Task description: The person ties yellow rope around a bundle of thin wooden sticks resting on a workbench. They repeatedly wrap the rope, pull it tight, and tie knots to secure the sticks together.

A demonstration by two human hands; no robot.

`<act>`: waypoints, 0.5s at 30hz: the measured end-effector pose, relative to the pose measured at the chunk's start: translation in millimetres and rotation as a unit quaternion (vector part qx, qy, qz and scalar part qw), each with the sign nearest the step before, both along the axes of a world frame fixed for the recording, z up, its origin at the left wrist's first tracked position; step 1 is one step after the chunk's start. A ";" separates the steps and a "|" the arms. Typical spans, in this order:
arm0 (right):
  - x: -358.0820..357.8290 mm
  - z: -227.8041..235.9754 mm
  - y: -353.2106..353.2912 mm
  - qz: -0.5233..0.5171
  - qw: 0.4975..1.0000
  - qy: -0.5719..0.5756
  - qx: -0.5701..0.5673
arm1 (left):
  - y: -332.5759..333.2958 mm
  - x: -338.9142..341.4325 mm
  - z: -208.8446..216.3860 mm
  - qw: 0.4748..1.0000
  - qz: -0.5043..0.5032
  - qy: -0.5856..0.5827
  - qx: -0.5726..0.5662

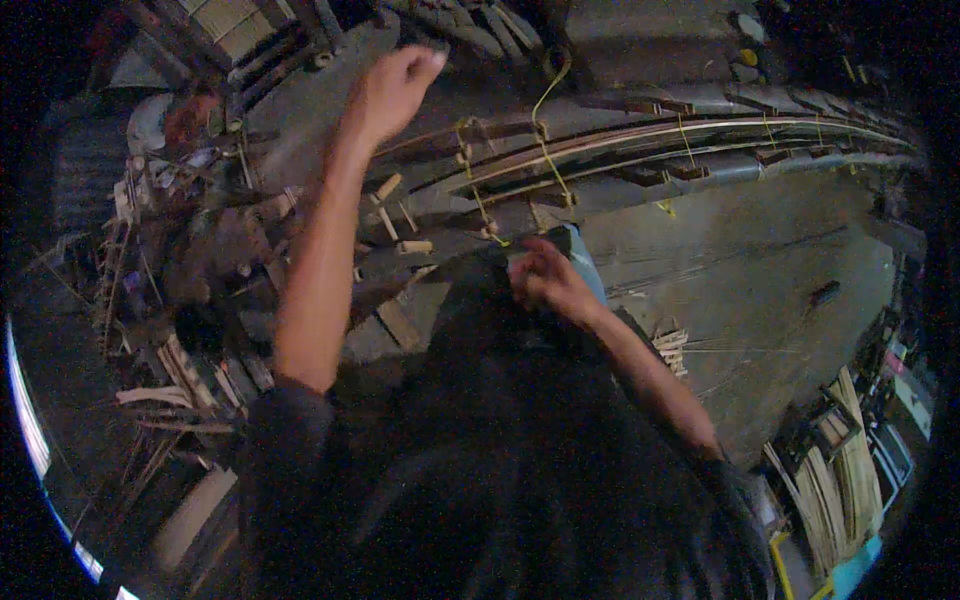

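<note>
My left hand [395, 92] is raised at the upper left, beyond the near end of a long bench. Its fingers are curled closed, and whatever they may hold is too dark to make out. Close in front of my body, my right hand [548, 282] is closed too, somewhat blurred, just below the bench's near edge. Along the bench runs a bundle of long, thin wooden strips [620, 150], curving toward the right. Yellow cords [548, 150] cross the strips, some tied around short wooden pegs. One cord's lower end comes close to my right hand.
Small wooden blocks [414, 247] sit by the bench's left end. Offcuts and loose sticks [175, 375] lie at the left. Pale curved strips [825, 500] are stacked at the lower right, and short sticks [672, 350] lie on the floor [740, 270] at right.
</note>
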State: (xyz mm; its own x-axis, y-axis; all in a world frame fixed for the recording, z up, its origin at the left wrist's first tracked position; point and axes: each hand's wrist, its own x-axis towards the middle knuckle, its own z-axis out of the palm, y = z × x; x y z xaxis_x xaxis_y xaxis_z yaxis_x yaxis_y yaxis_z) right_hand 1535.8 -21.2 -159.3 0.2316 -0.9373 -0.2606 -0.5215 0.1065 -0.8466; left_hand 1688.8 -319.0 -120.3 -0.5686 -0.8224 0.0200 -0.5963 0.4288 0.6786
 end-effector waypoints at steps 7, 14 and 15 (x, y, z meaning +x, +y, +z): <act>6.7 184.4 -71.5 -0.027 0.986 0.163 -0.021 | 137.0 49.5 -19.2 0.996 -0.049 -0.066 0.042; 52.8 113.1 -255.4 0.187 0.914 0.291 -0.213 | 142.0 35.5 -56.4 1.000 0.018 -0.006 -0.021; 40.3 99.1 -249.5 0.168 0.919 0.334 -0.120 | 137.2 30.8 -55.2 0.998 0.027 -0.012 -0.048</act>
